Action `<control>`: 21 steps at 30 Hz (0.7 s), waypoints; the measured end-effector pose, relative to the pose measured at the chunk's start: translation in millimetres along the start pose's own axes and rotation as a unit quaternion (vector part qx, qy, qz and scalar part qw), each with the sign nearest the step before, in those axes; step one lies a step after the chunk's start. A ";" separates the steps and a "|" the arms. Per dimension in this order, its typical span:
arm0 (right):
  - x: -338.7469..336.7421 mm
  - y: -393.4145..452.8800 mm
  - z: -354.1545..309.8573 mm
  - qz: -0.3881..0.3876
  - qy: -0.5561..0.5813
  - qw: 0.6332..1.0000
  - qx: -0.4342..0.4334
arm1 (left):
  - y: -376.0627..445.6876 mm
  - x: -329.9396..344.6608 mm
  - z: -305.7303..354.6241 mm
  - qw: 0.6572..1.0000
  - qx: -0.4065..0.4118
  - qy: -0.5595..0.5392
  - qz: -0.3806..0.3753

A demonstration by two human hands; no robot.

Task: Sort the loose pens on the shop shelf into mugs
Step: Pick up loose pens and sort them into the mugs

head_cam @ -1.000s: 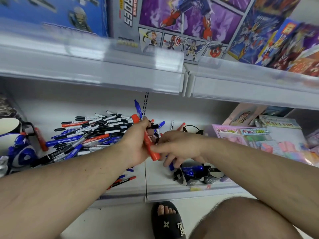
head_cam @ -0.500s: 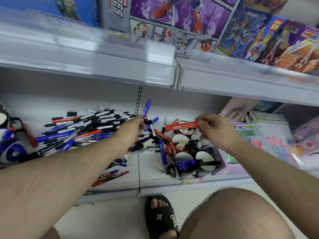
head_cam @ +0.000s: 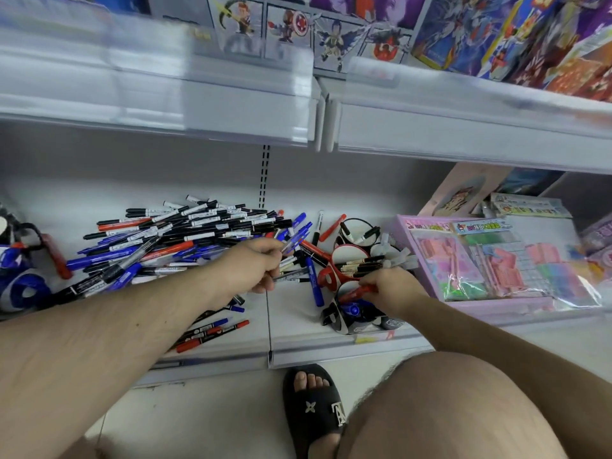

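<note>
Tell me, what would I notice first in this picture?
Probably the big heap of black, blue and red pens spread over the left of the shelf. Next, the two hands: the left hand holds blue pens at the heap's edge, while the right hand holds a red pen over the mugs.

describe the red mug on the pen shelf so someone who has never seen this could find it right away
Start at the big pile of pens on the lower white shelf and look just right of it, to the cluster of mugs beside the pink stationery box. The red mug sits mid-cluster, just above the right hand, with black pens inside. It is the only red one; its neighbours are black or dark.
</note>
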State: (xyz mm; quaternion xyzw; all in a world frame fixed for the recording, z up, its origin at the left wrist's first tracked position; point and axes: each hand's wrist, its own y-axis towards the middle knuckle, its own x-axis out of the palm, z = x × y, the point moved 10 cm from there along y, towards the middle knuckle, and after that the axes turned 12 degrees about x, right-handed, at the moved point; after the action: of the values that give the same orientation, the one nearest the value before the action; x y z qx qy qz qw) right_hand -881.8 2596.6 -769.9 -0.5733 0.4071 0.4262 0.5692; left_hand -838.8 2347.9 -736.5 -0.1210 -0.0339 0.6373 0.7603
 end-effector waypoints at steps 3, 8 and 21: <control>20.6 7.5 -5.8 -0.037 -0.068 0.997 0.011 | -0.5 -2.0 -7.7 1.000 -0.015 0.010 -0.017; 22.0 13.1 -16.9 -0.050 -0.125 0.991 0.004 | -5.6 -7.6 -13.9 0.999 -0.028 0.010 -0.038; -103.6 -60.1 -159.3 -0.164 0.339 0.922 -0.089 | -33.3 -20.0 6.7 0.995 -0.019 -0.094 -0.036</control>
State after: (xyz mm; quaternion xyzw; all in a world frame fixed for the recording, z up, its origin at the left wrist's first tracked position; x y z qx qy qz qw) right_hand -852.2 2436.7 -654.6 -0.7906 0.4364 0.1410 0.4057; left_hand -811.8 2324.0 -720.3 -0.0738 -0.1213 0.6173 0.7738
